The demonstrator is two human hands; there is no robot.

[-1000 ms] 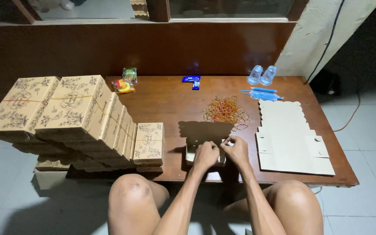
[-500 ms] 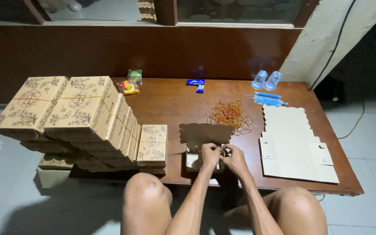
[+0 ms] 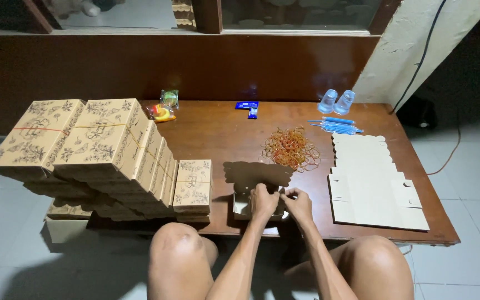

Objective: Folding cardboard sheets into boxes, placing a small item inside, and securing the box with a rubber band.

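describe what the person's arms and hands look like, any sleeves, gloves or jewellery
Both forearms are bare right up to the bottom edge of the picture, with no sleeve in view. The left hand and the right hand wear no gloves. No watch, bracelet or ring shows, though the fingers are too small to be sure about rings.

hands (image 3: 280, 203) drawn together, box (image 3: 256, 191) flap now lifted

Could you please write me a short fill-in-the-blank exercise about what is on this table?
1. Both hands, left hand and right hand, are on a half-folded ____ box.
2. The pile of rubber bands lies just beyond the ____.
3. The flat cardboard sheets lie to the person's ____.
4. The finished boxes are stacked on the person's ____.

Missing words: cardboard; hands; right; left
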